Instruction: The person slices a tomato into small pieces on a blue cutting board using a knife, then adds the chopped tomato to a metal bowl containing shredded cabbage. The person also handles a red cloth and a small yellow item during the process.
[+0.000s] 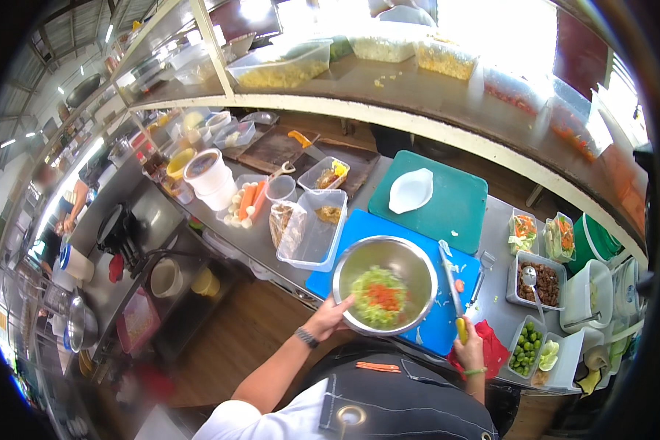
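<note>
My left hand [328, 317] grips the near left rim of a shiny metal mixing bowl [342, 270]. Inside lie shredded green vegetable [367, 312] and a heap of chopped red-orange pieces [383, 295]. My right hand [471, 350] is closed round the yellow handle of a knife [453, 290], its blade angled away over the blue cutting board [436, 334]. White scraps and a small reddish piece lie on the board near the blade. A red cloth [493, 348] lies partly under my right hand. The bowl covers much of the blue board.
A green cutting board [462, 198] with a white boat-shaped dish [411, 191] lies beyond. To the right are a tub of brown chopped food [529, 271] and a container of green limes [524, 352]. A clear plastic tub [301, 253] stands left. A shelf [389, 110] with food containers crosses overhead.
</note>
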Demonstrator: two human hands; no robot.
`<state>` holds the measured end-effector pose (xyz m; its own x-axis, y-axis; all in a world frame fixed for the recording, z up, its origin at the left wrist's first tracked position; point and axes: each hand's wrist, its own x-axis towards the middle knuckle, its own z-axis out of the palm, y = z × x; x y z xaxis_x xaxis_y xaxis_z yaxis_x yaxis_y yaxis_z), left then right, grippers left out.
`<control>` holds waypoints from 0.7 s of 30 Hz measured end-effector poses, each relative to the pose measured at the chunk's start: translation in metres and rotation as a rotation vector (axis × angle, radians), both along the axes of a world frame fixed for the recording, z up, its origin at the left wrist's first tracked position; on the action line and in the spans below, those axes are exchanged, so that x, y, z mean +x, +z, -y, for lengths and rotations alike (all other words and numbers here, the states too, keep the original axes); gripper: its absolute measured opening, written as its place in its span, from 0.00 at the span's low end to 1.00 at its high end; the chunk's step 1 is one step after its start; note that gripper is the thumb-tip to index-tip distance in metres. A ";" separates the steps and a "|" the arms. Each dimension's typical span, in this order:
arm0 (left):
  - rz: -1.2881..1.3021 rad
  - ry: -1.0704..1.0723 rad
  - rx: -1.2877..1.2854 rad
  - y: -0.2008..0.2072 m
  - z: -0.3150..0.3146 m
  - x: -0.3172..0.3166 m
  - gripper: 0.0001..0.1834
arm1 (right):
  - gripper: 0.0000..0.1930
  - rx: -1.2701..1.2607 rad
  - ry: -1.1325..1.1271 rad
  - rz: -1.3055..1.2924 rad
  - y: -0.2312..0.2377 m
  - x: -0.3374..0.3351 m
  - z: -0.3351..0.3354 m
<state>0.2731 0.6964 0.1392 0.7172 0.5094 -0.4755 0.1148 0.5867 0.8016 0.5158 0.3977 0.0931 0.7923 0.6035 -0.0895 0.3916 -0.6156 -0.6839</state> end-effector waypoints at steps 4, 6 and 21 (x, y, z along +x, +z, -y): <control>-0.268 0.228 1.469 0.010 -0.073 0.030 0.36 | 0.31 0.230 -0.059 0.184 0.025 -0.005 0.027; -0.425 0.250 1.735 0.008 -0.138 0.040 0.24 | 0.30 0.301 -0.103 0.217 0.037 -0.020 0.034; -0.010 -0.157 0.877 -0.001 -0.312 0.099 0.28 | 0.26 0.227 -0.452 0.114 0.081 -0.113 0.011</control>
